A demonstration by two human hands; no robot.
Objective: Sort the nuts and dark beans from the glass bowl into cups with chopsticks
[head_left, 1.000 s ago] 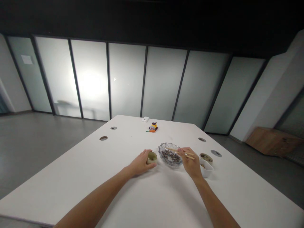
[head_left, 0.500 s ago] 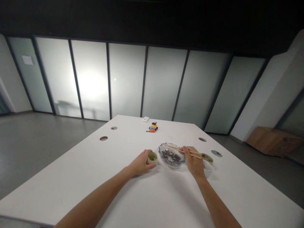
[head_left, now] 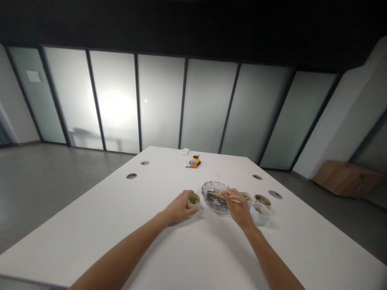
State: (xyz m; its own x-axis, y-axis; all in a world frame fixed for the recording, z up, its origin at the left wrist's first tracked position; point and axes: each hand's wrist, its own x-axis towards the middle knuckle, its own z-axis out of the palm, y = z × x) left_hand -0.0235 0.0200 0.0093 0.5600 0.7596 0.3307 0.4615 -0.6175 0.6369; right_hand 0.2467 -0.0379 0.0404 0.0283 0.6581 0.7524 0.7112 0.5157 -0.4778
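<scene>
My left hand [head_left: 179, 208] is wrapped round a small olive-green cup [head_left: 193, 199] that stands on the white table [head_left: 90, 225]. My right hand [head_left: 238, 209] pinches a pair of wooden chopsticks [head_left: 222, 195], whose tips reach left into a clear glass dish [head_left: 215, 195] of small dark pieces. The dish sits between the two hands, just right of the cup.
Right of my right hand stand a white bowl [head_left: 261, 213], a smaller white bowl [head_left: 248, 197] and an olive-rimmed bowl [head_left: 262, 199]. A small yellow toy [head_left: 195, 162] and a white box [head_left: 185, 152] lie at the far edge. Round cable holes [head_left: 131, 176] dot the table.
My right hand has shifted left and the chopstick tips now sit lower in the glass dish. The small white bowl behind it has come into sight. My left hand has stayed on the cup.
</scene>
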